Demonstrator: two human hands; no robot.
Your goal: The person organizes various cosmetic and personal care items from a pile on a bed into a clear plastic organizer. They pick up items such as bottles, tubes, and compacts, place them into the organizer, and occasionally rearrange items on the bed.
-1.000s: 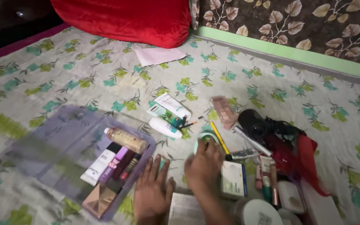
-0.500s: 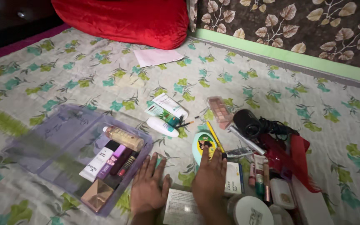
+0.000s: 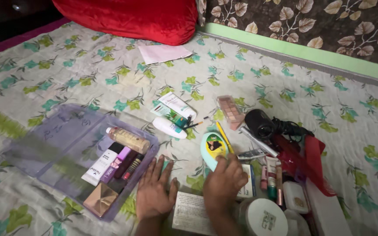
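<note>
Floral bedsheet [image 3: 285, 113] strewn with cosmetics; the left hand [image 3: 155, 192] lies flat and open, bracing beside the clear box [image 3: 62, 144]; the right hand [image 3: 224, 183] closes on the pale-green bottle [image 3: 211, 148] just ahead.

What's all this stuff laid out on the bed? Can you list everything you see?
Floral bedsheet: one, pale with green leaves, under everything.
Red pillow: one, top edge.
Pink paper sheet: one, below the pillow.
Clear plastic tray: one, purplish, left.
Beige bottle: one, lying in the tray.
White tube: one, in the tray.
Gold square compact: one, tray's near corner.
Eyeshadow palette: one, pinkish, centre.
Yellow pencil: one, centre.
Black hair dryer: one, right.
Red comb: one, right.
Round white jar: one, bottom.
Teal oval container: one, touched by the right hand.
Left hand: flat on the sheet beside the tray.
Right hand: fingertips on the teal container.
</note>
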